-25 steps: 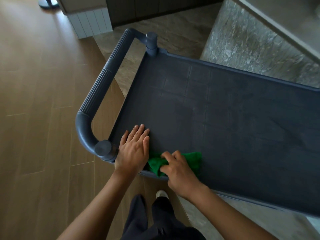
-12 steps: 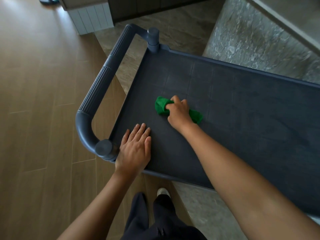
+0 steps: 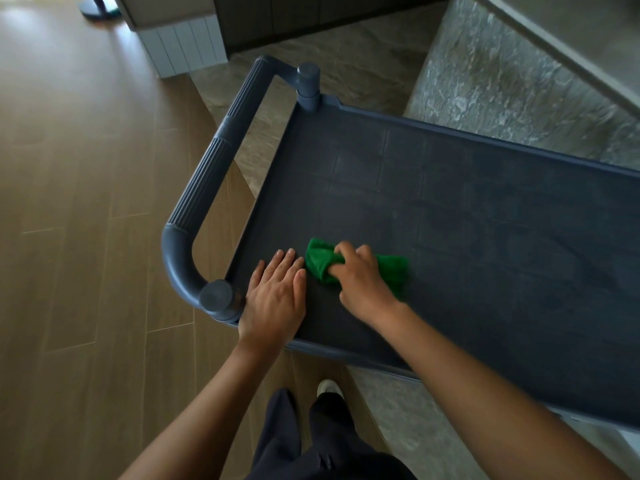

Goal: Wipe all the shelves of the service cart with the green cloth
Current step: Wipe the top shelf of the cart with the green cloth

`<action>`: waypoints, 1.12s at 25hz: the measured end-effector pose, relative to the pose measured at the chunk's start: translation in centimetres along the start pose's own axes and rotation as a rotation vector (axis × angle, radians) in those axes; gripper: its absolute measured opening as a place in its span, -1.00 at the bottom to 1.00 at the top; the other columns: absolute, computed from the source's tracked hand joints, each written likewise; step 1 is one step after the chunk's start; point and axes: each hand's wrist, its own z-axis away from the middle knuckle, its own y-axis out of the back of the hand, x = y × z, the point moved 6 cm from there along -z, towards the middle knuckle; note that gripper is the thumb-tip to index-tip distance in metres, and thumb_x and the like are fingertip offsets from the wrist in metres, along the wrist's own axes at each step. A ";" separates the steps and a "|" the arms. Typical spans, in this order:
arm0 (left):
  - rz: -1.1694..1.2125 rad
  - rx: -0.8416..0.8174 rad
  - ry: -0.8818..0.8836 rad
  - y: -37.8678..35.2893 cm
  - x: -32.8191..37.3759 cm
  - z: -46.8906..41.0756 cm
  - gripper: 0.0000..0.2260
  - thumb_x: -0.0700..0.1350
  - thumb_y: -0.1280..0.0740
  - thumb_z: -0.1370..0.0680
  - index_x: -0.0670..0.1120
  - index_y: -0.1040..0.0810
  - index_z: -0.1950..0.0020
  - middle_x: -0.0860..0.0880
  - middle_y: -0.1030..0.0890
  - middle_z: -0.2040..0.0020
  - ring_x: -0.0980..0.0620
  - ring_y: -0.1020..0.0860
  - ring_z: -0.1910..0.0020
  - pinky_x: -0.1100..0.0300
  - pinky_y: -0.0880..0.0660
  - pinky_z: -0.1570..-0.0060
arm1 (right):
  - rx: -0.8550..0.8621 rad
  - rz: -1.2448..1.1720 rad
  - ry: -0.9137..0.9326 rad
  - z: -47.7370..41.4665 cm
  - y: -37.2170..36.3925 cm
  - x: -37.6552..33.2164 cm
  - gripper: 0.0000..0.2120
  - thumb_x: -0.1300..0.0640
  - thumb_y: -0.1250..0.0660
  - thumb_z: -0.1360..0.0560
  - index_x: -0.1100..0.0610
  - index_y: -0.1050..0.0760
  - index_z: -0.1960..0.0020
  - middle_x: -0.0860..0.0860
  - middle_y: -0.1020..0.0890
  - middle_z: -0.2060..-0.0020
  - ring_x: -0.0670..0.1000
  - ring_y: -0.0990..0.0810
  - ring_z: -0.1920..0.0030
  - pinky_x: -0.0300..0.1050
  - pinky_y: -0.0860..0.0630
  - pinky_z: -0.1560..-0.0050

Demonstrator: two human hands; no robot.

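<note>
The green cloth (image 3: 320, 261) is held on the cart's top shelf (image 3: 485, 220), squeezed in the curled grip of the right hand (image 3: 363, 280). The left hand (image 3: 275, 297) is laid flat just beside it, fingers straight.

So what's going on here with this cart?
A person is wiping the top shelf of a dark blue service cart. The right hand grips a bunched green cloth and presses it on the shelf at the end near the push handle. The left hand lies flat on the shelf just beside the cloth, fingers straight. No lower shelves are in view, so I can't tell how much of the job is done.
</note>
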 end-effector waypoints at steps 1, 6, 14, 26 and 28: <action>0.002 0.001 -0.008 0.0 0.0 0.0 -0.39 0.12 0.30 -0.59 -0.04 -0.28 -0.50 0.01 -0.22 -0.52 0.13 -0.02 -0.53 0.15 0.17 -0.50 | -0.018 -0.023 0.023 1.8 -0.4 -0.9 -0.66 0.40 -0.20 -0.41 0.18 -0.58 -0.09 0.11 -0.37 -0.23 0.19 -0.32 -0.07 0.05 -0.35 -0.12; -0.012 0.014 -0.004 -0.2 -0.1 0.0 -0.37 0.12 0.31 -0.59 -0.06 -0.30 -0.49 0.00 -0.25 -0.51 0.10 -0.04 -0.53 0.07 0.09 -0.52 | -0.142 -0.107 0.110 7.2 -2.0 -3.3 -0.70 0.42 -0.18 -0.39 0.25 -0.61 0.02 0.16 -0.42 -0.25 0.19 -0.36 -0.05 0.04 -0.38 -0.07; -0.036 -0.007 0.001 0.0 0.0 0.2 -0.45 0.08 0.24 -0.62 -0.04 -0.25 -0.51 0.01 -0.20 -0.53 0.11 0.00 -0.54 0.14 0.17 -0.51 | 0.049 -0.052 -0.098 0.5 -0.4 0.0 -0.70 0.38 -0.22 -0.39 0.18 -0.60 -0.04 0.09 -0.41 -0.19 0.18 -0.33 -0.04 0.00 -0.32 -0.07; 0.007 0.020 0.009 0.1 0.1 -0.4 -0.45 0.06 0.22 -0.62 -0.05 -0.30 -0.49 0.01 -0.25 -0.52 0.10 -0.05 -0.54 0.19 0.20 -0.48 | 0.075 -0.033 -0.248 -8.4 1.7 4.2 -0.64 0.36 -0.19 -0.48 0.12 -0.54 -0.20 0.10 -0.37 -0.17 0.23 -0.31 -0.08 0.03 -0.31 -0.11; 0.034 0.025 0.008 0.1 0.1 -0.3 -0.45 0.06 0.21 -0.62 -0.07 -0.33 -0.48 0.00 -0.27 -0.51 0.10 -0.06 -0.53 0.18 0.18 -0.49 | 0.075 -0.042 -0.226 -6.4 1.3 2.8 -0.65 0.37 -0.18 -0.46 0.13 -0.56 -0.16 0.09 -0.37 -0.18 0.21 -0.30 -0.07 0.00 -0.29 -0.08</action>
